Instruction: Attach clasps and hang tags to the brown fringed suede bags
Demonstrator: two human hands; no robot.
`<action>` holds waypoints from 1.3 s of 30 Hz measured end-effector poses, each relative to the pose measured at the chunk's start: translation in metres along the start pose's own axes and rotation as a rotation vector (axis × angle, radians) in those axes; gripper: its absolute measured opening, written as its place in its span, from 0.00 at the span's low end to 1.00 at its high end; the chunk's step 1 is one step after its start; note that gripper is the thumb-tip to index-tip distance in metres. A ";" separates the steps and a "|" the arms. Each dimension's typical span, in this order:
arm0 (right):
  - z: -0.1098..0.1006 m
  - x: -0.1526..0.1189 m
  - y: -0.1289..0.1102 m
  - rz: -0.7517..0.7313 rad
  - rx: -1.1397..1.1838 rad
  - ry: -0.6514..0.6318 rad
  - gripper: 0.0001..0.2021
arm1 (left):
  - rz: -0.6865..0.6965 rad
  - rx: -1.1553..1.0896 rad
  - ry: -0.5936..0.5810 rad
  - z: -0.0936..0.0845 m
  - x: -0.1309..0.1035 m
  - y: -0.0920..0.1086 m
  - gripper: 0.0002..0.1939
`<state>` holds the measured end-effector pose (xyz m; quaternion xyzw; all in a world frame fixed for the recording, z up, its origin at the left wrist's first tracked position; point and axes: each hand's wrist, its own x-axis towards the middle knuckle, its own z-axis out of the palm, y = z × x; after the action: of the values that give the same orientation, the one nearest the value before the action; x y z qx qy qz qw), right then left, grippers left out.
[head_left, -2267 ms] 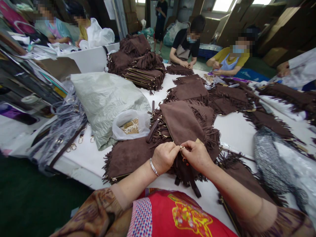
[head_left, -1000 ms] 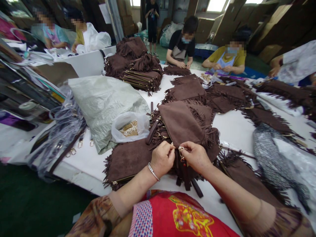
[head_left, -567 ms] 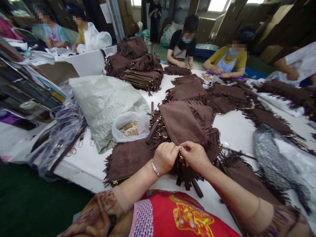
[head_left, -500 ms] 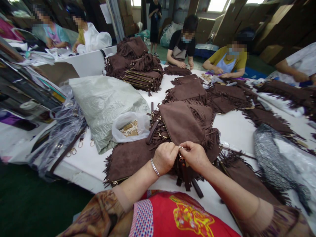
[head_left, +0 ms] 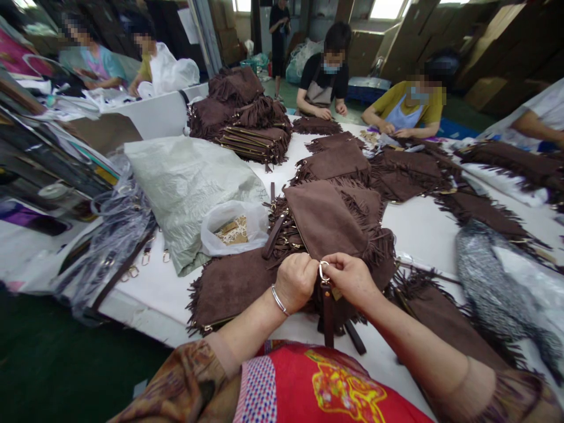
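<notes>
My left hand [head_left: 296,281], with a silver bracelet at its wrist, is closed at the near edge of a brown fringed bag [head_left: 328,217]; its folded fingers hide what they grip. Beside it, my right hand [head_left: 351,278] pinches a gold metal clasp [head_left: 324,271] between thumb and fingers. From the clasp a dark brown wrist strap [head_left: 328,314] hangs down over the table's near edge. Another brown bag [head_left: 233,285] lies flat under my left forearm, its zipper toward me.
A plastic bag of tags [head_left: 233,228] and a grey-green sack [head_left: 189,188] lie to the left. Stacked fringed bags [head_left: 255,138] stand behind. Clear plastic wrap [head_left: 489,282] lies on the right. Co-workers [head_left: 326,76] sit across the white table [head_left: 414,232].
The clasp has turned so its loop shows more openly, and the strap now hangs straighter. Both hands remain nearly in place. The co-worker in black has moved their hands apart.
</notes>
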<state>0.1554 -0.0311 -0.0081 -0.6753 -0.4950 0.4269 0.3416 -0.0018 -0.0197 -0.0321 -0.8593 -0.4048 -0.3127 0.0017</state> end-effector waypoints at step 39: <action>-0.006 -0.007 -0.002 -0.226 -0.387 -0.014 0.08 | -1.418 -1.200 -0.072 -0.001 0.002 0.029 0.04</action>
<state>0.1586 -0.0377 -0.0024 -0.6656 -0.6425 0.2877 0.2479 0.0190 -0.0381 -0.0229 -0.2771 -0.6055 -0.3710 -0.6472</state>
